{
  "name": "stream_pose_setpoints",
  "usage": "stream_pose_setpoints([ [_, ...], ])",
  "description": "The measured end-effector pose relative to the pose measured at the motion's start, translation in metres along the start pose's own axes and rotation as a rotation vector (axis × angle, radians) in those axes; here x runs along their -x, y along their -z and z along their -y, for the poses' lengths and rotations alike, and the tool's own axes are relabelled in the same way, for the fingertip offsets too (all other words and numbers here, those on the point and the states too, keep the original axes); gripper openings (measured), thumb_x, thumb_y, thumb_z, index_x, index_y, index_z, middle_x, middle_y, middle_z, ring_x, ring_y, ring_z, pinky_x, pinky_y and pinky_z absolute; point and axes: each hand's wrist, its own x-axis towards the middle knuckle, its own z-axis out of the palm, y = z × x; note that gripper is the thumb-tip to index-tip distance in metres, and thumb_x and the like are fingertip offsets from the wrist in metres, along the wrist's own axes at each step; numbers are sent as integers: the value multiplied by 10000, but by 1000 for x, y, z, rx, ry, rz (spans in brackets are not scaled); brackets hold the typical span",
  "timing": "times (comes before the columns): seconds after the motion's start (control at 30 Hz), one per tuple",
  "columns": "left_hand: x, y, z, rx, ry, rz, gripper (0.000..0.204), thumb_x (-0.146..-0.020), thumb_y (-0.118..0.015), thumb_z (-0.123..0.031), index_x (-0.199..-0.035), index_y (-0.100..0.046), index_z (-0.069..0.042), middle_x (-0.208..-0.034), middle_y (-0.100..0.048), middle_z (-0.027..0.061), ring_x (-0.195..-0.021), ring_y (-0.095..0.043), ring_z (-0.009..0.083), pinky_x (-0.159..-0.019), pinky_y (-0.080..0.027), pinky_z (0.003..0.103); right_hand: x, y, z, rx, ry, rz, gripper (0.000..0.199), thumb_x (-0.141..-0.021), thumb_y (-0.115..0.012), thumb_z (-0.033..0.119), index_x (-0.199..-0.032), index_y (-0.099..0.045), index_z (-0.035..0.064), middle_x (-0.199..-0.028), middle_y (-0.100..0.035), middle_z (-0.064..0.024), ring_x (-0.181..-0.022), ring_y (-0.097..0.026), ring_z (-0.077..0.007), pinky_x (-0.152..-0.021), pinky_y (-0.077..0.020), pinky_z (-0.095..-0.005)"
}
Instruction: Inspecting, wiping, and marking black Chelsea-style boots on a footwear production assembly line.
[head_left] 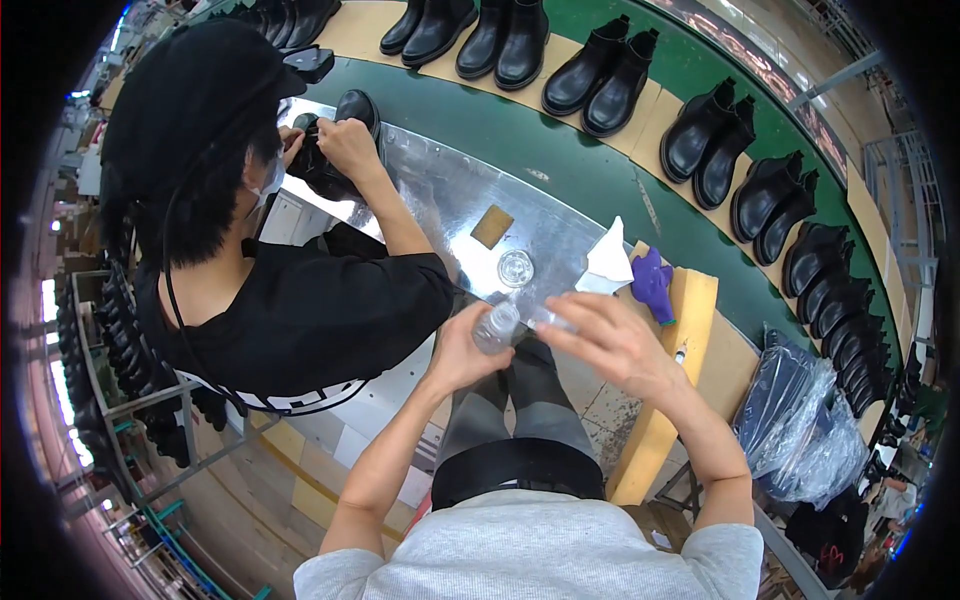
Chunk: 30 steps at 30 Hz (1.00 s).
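My left hand [467, 347] is closed around a small clear bottle [495, 328], held in front of me over the edge of the metal worktop. Just to its right, my right hand [615, 345] is closed in a pinch, with a clear piece at its fingertips that is too small and see-through to name. Slightly beyond both hands, a round clear dish [516, 268] rests on the metal worktop [440, 180]. A brown rectangular sponge-like pad [492, 227] lies behind the dish. White crumpled paper [607, 262] and a purple cloth-like bundle [652, 285] are to the right.
Close on my left, a co-worker in black [300, 310] handles a black boot [325, 165]. Pairs of black boots [605, 75] line the cardboard-covered far side of the green bench. A yellow padded beam [665, 390] and plastic-wrapped dark items [795, 420] are on my right.
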Motion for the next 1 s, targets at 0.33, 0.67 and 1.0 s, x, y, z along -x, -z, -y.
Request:
stream_pose_setpoints([
  [0.33, -33, -5, 7, -392, 333, -101, 470, -549, -742, -242, -895, -548, 10, -849, -623, 192, -828, -608, 345, -730, -475, 399, 53, -10, -2, -31, -397, -96, 548, -636, -586, -72, -1152, -558, 109, -1169, -523, -102, -964, -531, -280, -764, -490, -357],
  [0.67, -47, -7, -6, -518, 395, -70, 462, -548, -726, -266, -869, -537, 8, -827, -626, 204, -824, -612, 360, -732, -480, 408, 81, -17, -3, -61, -519, -146, 528, -633, -603, -66, -1134, -563, 98, -1137, -528, -92, -947, -527, -270, -749, -482, -353],
  [1.0, -46, -4, -16, -568, 439, -35, 436, -554, -723, -262, -853, -549, 4, -829, -631, 189, -829, -617, 345, -733, -480, 390, 92, -17, -7, -77, -565, -147, 503, -653, -623, -40, -1136, -562, 86, -1125, -534, -99, -945, -527, -282, -764, -476, -366],
])
